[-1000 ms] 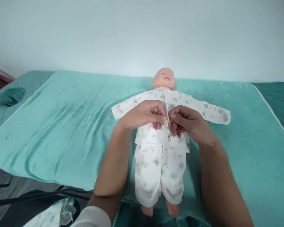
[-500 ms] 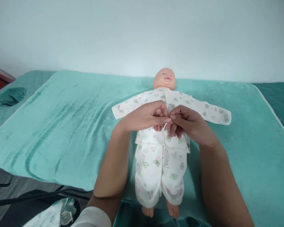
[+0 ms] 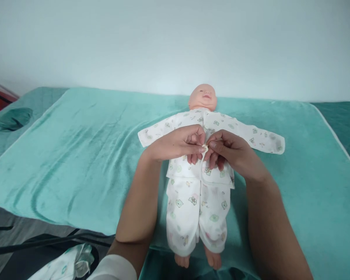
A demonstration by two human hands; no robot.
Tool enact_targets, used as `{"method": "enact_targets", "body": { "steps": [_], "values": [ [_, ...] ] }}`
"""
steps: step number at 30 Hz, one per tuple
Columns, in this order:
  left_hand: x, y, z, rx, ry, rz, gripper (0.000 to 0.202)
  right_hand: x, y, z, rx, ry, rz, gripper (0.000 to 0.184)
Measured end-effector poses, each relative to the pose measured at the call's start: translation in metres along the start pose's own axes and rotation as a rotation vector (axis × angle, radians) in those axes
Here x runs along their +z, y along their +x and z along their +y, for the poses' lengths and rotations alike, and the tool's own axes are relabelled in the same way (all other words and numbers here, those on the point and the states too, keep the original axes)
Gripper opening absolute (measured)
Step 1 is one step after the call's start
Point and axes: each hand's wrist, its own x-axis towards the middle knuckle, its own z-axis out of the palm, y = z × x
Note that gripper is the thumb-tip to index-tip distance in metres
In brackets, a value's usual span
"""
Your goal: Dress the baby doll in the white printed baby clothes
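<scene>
A baby doll (image 3: 202, 97) lies on its back in a white baby jacket (image 3: 185, 168) and matching trousers (image 3: 183, 212), both printed with small green animals. Over the middle of the chest, my left hand (image 3: 182, 142) pinches the jacket's front edge between thumb and fingers. A small pale round button (image 3: 205, 148) shows at its fingertips. Close beside it, my right hand (image 3: 231, 149) is closed in a pinch on the other side of the front opening. The fingers partly hide the cloth there. Both sleeves lie spread outward, and the doll's bare feet stick out of the trouser legs.
A turquoise blanket (image 3: 84, 155) with some folds covers the padded bed (image 3: 338, 116), which has a round hole (image 3: 13, 118) at its left end. A pale wall rises behind. At the lower left are a black bar (image 3: 46, 242) and a printed cloth (image 3: 64, 266).
My left fingertips have drawn slightly left, away from my right ones, and the pale button now shows between them. The doll and its clothes lie as before.
</scene>
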Motion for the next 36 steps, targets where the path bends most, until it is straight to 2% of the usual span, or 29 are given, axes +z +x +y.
{"method": "enact_targets", "body": {
  "steps": [11,20,29,33,35,36],
  "values": [
    [-0.0035,-0.0017,-0.0011,-0.049,0.008,-0.095,0.014,0.0017,-0.0007,-0.0033,0.031,-0.045,-0.002,0.031],
    [-0.0001,-0.0019,0.0022,-0.096,0.049,-0.057,0.012,0.0023,0.0010,-0.0043,0.052,-0.041,0.011,0.031],
    [0.0047,-0.0003,0.0074,-0.162,0.101,0.032,0.012,0.0042,0.0020,-0.0049,0.052,-0.052,0.009,0.031],
    [0.0047,-0.0014,0.0064,-0.124,0.092,0.025,0.011,0.0020,0.0002,-0.0036,0.024,-0.035,-0.010,0.029],
    [0.0052,-0.0001,0.0040,-0.036,0.079,0.116,0.009,-0.0002,-0.0010,-0.0017,-0.036,-0.011,0.017,0.028],
    [0.0056,0.0015,0.0021,0.028,0.086,0.209,0.008,-0.0010,-0.0011,-0.0006,-0.079,0.004,0.059,0.027]
  ]
}}
